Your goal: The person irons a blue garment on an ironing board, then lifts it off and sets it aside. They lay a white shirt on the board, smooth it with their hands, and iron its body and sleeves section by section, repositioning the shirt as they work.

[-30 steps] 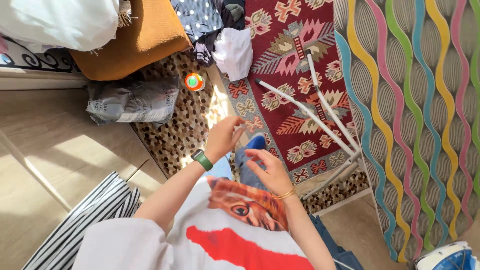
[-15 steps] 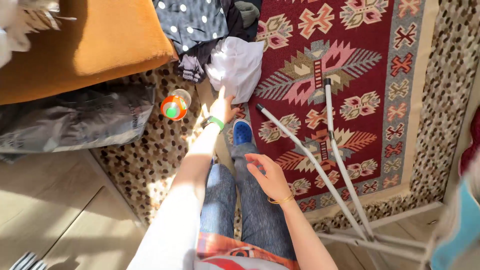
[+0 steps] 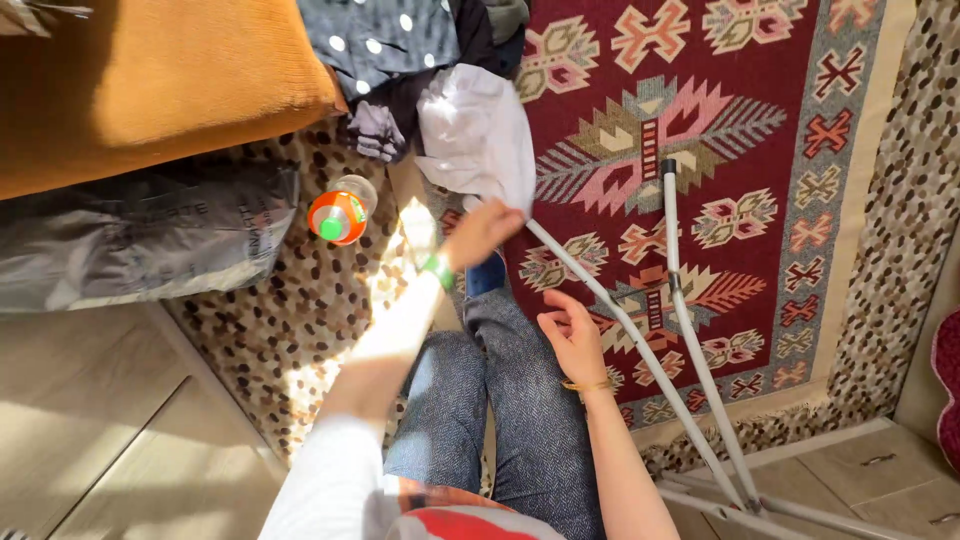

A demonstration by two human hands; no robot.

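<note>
At the centre of the frame the person's left hand is closing on the lower edge of a white garment lying on the patterned rug, beginning to lift it, while the right hand is hanging open beside the white metal rack legs; next comes raising it clear.

A patterned red rug carries a white garment, dark clothes and a bottle.

One white garment, one orange-capped bottle, one orange cushion and one grey plastic bag lie on the floor. Two hands, two white rack legs, one patterned red rug.
</note>
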